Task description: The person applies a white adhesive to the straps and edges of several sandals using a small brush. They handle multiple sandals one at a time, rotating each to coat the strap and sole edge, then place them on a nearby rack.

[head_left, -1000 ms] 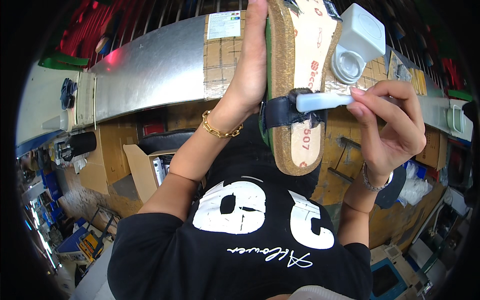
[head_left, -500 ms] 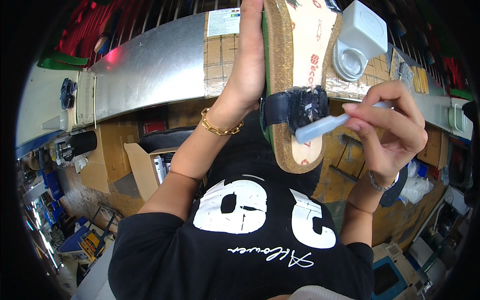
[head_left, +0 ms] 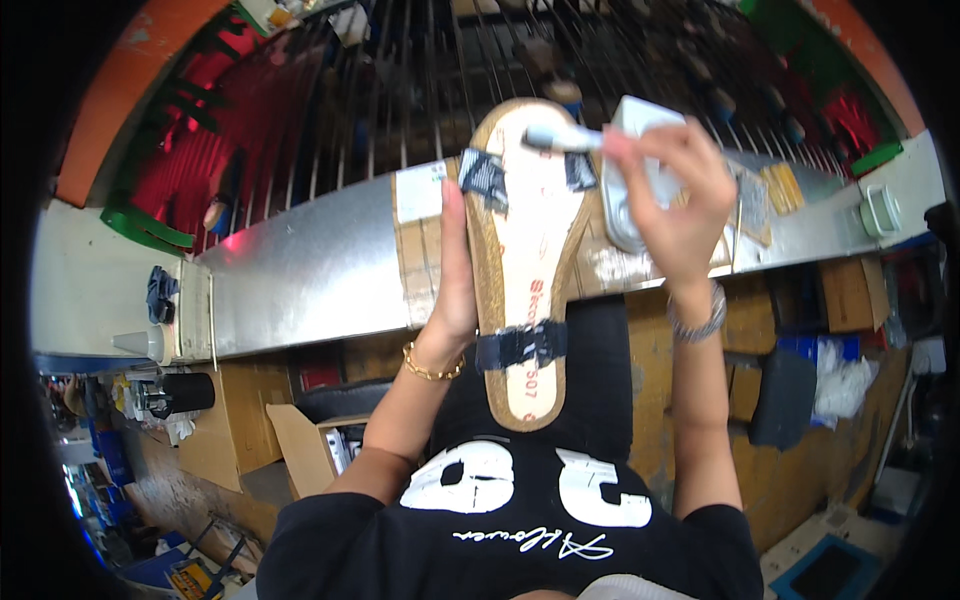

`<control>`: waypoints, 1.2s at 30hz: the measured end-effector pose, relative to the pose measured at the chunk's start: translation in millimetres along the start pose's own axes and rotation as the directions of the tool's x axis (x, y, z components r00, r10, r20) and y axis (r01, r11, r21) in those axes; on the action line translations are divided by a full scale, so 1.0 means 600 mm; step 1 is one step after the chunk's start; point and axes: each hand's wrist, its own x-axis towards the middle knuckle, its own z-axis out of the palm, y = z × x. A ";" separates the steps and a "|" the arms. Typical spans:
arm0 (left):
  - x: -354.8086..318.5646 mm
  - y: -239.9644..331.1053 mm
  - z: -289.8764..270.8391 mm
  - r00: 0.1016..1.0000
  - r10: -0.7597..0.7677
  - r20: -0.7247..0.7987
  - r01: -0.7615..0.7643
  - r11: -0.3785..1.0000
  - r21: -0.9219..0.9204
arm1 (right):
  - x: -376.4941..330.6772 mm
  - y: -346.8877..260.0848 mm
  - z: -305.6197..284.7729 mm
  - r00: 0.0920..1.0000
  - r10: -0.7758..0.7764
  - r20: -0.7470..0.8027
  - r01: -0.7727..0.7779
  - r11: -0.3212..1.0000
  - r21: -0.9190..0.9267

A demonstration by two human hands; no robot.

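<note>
The right hand (head_left: 680,190) is closed in a pinch: thumb and fingertips meet on the handle of a pale applicator (head_left: 565,138), with the other fingers loosely curled. The applicator's broad, blurred tip lies over the far, wider end of a sandal sole (head_left: 525,240); whether it touches the surface cannot be told.

The left hand (head_left: 456,290) is clamped on the sole's left edge, its thumb lying along the side and its fingers hidden behind. The sole is held up lengthwise in front of the person, between the chest and the bench (head_left: 300,270). It has a brown, cork-like rim and a cream face with red print. Black strap ends (head_left: 483,180) lie folded onto the face near the far end, and a black band (head_left: 520,345) crosses it near the close end.

A gold chain bracelet (head_left: 432,362) circles the left wrist, a silver one (head_left: 697,315) the right. Behind the right hand, partly covered by it, a white container (head_left: 618,205) stands on the metal bench, where cardboard (head_left: 415,260) is laid. Beyond is a rack of metal bars (head_left: 400,110).
</note>
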 end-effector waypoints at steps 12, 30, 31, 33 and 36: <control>0.141 0.076 -0.311 0.994 -0.108 0.031 0.105 0.804 -0.585 | -0.120 0.038 -0.105 0.647 0.569 0.508 -0.760 0.433 0.484; 0.315 0.024 -0.135 0.992 0.127 -0.024 -0.120 0.973 0.198 | -0.166 0.074 -0.118 0.714 0.667 0.214 -0.696 0.709 0.112; 0.350 0.009 -0.102 0.988 0.150 -0.041 -0.112 0.868 0.484 | -0.168 0.076 -0.116 0.688 0.688 0.232 -0.718 0.691 0.080; 0.438 -0.030 -0.065 0.977 0.209 0.046 -0.160 0.572 0.804 | -0.172 0.081 -0.106 0.750 0.617 0.240 -0.653 0.748 0.119; 0.536 -0.122 -0.061 0.979 0.192 -0.064 0.038 0.133 0.990 | -0.178 0.086 -0.100 0.802 0.566 0.190 -0.592 0.796 0.129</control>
